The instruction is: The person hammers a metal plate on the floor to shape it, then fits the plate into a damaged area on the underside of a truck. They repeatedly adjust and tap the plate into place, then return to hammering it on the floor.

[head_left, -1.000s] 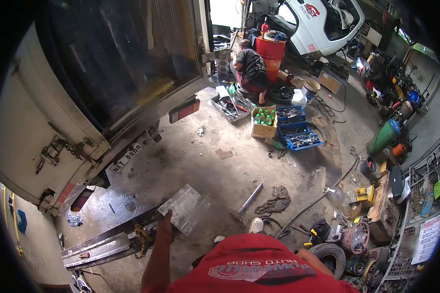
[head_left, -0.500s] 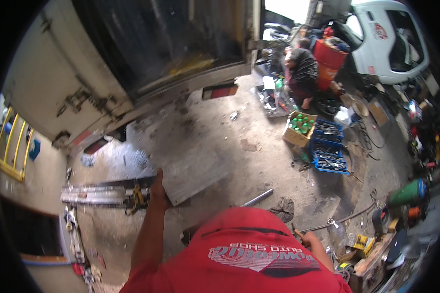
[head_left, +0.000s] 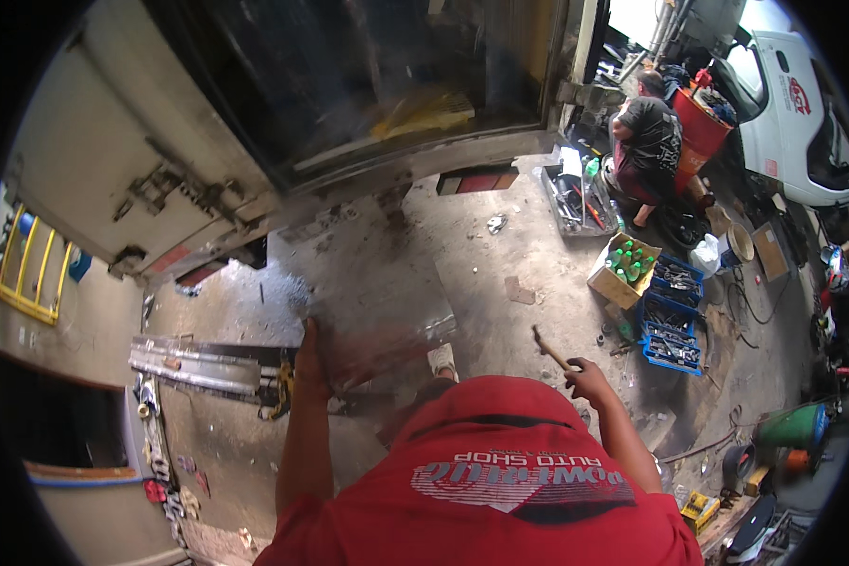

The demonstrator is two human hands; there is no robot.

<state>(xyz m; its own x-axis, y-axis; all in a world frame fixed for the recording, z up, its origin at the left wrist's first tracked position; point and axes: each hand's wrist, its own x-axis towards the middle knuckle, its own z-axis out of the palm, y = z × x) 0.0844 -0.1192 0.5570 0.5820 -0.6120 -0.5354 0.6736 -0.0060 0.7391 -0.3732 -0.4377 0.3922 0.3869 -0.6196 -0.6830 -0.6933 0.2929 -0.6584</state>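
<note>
In the head view, we are pinching the metal sheet [head_left: 391,325] by its left edge in our left hand [head_left: 311,366], above the floor [head_left: 486,259], and clasping a wooden-handled tool [head_left: 557,355] in our right hand [head_left: 587,380]; holding one edge, we could be risking a tip.

Bottom centre, large pale capitals, inverted, with a striped emblem on the red shirt [head_left: 481,509]; upper right, red emblem plus tiny dark print on the white car body [head_left: 769,141], pale letters on the red drum [head_left: 696,143], pale print, indistinct, on a crouching person's dark shirt [head_left: 653,132].
</note>
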